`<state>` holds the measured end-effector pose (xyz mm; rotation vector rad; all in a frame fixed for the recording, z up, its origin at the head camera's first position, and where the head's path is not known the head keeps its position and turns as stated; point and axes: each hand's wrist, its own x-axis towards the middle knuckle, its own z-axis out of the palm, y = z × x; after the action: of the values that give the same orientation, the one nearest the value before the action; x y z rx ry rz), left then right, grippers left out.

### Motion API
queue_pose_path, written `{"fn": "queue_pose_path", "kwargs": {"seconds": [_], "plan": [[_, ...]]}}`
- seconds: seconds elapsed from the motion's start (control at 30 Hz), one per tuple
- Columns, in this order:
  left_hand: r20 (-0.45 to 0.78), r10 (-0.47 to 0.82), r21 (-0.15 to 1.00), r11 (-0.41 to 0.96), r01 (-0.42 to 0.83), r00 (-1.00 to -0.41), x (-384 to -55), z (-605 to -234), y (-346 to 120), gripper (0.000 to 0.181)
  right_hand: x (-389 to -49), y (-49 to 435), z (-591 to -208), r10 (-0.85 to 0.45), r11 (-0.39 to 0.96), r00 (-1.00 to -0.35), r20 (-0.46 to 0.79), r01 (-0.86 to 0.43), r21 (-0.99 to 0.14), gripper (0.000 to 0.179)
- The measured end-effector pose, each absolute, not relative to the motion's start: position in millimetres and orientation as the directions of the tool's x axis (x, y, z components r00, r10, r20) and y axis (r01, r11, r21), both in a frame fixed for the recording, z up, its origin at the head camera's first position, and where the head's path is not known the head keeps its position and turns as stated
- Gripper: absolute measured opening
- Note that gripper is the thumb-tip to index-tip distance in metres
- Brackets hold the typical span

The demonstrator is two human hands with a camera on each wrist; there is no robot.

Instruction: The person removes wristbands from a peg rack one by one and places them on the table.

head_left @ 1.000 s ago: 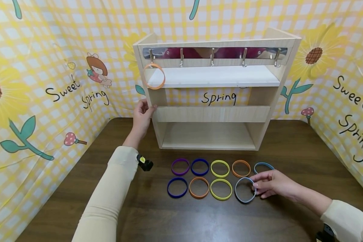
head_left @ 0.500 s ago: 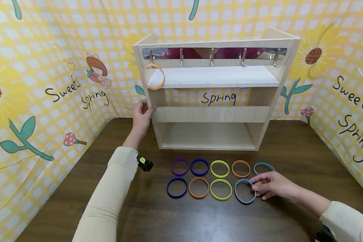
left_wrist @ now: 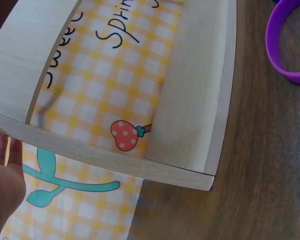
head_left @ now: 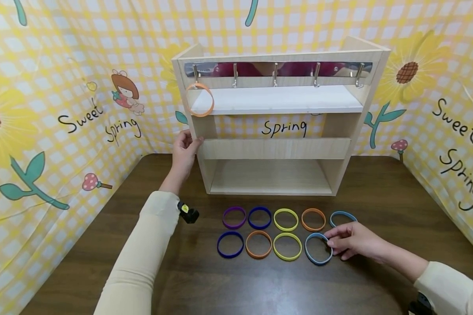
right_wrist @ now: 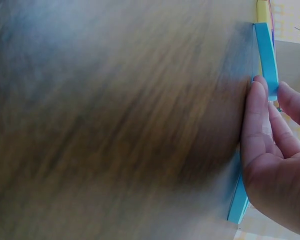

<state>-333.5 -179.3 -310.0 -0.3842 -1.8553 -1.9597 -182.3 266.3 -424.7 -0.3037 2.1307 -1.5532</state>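
In the head view my right hand (head_left: 354,240) pinches the right side of a light blue silicone wristband (head_left: 308,253) low over the table, at the right end of the front row. In the right wrist view, that blue wristband (right_wrist: 266,55) shows between thumb and fingertips. Another blue wristband (head_left: 344,213) lies just behind the hand, partly covered by it. My left hand (head_left: 183,153) grips the left side panel of a light wooden shelf rack (head_left: 276,148), thumb at its front edge. An orange wristband (head_left: 212,103) hangs from the leftmost hook of the rack.
More wristbands lie in two rows before the rack: purple (head_left: 234,227), dark blue (head_left: 259,228), yellow (head_left: 286,230) and orange (head_left: 313,229) behind; dark blue (head_left: 230,257), orange (head_left: 258,257) and yellow (head_left: 287,259) in front. A metal hook strip (head_left: 256,70) spans the rack's top.
The blue wristband in my right hand has settled slightly lower and flatter toward the table. My left hand keeps its place on the rack.
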Motion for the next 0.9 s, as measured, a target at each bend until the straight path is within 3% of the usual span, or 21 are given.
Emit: {"fn": "queue_pose_path", "kwargs": {"seconds": [0.9], "plan": [[0.471,-0.09,0.881,-0.013,0.474,-0.878,-333,-310,-181,0.041,-181,266,-412,-0.454,0.371,-0.854,-0.254,0.079,-0.925,0.035]]}}
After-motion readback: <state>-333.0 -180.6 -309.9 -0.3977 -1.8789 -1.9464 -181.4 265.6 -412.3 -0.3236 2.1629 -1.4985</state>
